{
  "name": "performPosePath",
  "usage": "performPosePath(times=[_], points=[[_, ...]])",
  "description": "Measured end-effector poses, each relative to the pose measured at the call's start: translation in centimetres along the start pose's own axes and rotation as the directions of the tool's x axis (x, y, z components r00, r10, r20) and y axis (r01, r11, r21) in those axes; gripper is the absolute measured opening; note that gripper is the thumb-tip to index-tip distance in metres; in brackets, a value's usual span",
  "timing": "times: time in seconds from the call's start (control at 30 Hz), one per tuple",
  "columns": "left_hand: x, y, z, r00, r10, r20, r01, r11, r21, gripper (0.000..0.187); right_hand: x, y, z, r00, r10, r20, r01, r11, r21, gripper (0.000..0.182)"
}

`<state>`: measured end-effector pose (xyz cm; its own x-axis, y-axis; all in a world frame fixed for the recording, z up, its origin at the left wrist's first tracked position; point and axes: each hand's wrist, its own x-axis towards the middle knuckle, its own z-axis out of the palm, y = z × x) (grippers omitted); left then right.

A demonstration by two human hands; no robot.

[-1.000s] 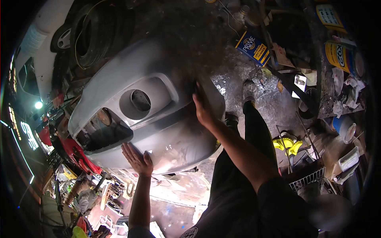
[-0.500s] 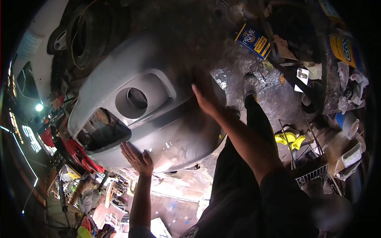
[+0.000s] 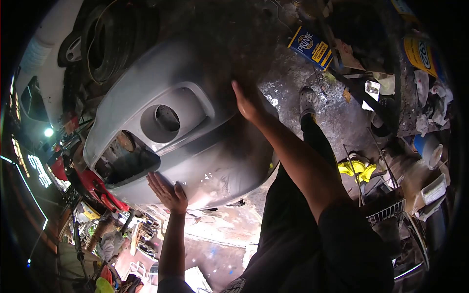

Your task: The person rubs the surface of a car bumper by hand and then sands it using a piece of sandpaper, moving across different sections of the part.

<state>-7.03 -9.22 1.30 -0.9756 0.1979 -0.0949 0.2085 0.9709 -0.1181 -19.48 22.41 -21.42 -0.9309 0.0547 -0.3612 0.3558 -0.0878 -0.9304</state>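
Right hand [image 3: 250, 106] farther across grey bumper [image 3: 200, 163], fingers indistinct; left fingers [image 3: 157, 185] outstretched; cluttered floor [image 3: 330, 132].

The bumper [image 3: 195, 152] appears smooth, moulded plastic, largely satin with glossy highlights at its near side. The thinner can [image 3: 312, 48], far right, presents smooth printed metal. The tyre [image 3: 99, 54], far left, is matt rubber; the red panel [image 3: 101, 191], left, glossy. The floor [image 3: 291, 84] shows rough, patchily shiny.
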Motion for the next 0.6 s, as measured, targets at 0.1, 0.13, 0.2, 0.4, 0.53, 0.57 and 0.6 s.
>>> performPosePath(times=[0.1,0.13,0.2,0.4,0.53,0.57,0.6], points=[[0.0,-0.1,0.1,1.000,0.013,-0.010,-0.013,1.000,-0.001,0.074,1.2,-3.8,4.2,0.966,-0.131,-0.223,0.117,0.990,-0.073,0.061],[-0.1,-0.1,0.1,1.000,0.011,-0.011,-0.011,1.000,0.000,0.074,-0.8,-4.3,4.3,0.965,-0.186,-0.187,0.151,0.971,-0.186,0.062],[0.3,-0.2,0.1,1.000,0.012,-0.008,-0.012,1.000,0.000,0.074,-6.0,-5.7,4.2,0.953,-0.284,-0.108,0.219,0.887,-0.406,0.067],[-0.6,-0.5,0.2,1.000,-0.018,0.003,0.018,1.000,0.021,0.074,-7.2,-4.2,3.7,0.972,-0.228,-0.051,0.197,0.919,-0.342,0.070],[-0.8,-0.8,0.2,1.000,-0.018,-0.007,0.018,1.000,0.003,0.079,-4.8,-6.3,5.5,0.949,-0.126,-0.290,0.085,0.985,-0.151,0.073],[-0.7,-0.8,0.3,1.000,-0.015,-0.020,0.015,1.000,-0.004,0.078,-6.3,-6.2,6.5,0.950,-0.182,-0.252,0.104,0.950,-0.294,0.074],[-0.7,-0.7,0.3,1.000,-0.012,-0.027,0.012,1.000,-0.009,0.077,-8.7,-6.6,7.5,0.952,-0.223,-0.208,0.116,0.896,-0.429,0.075]])
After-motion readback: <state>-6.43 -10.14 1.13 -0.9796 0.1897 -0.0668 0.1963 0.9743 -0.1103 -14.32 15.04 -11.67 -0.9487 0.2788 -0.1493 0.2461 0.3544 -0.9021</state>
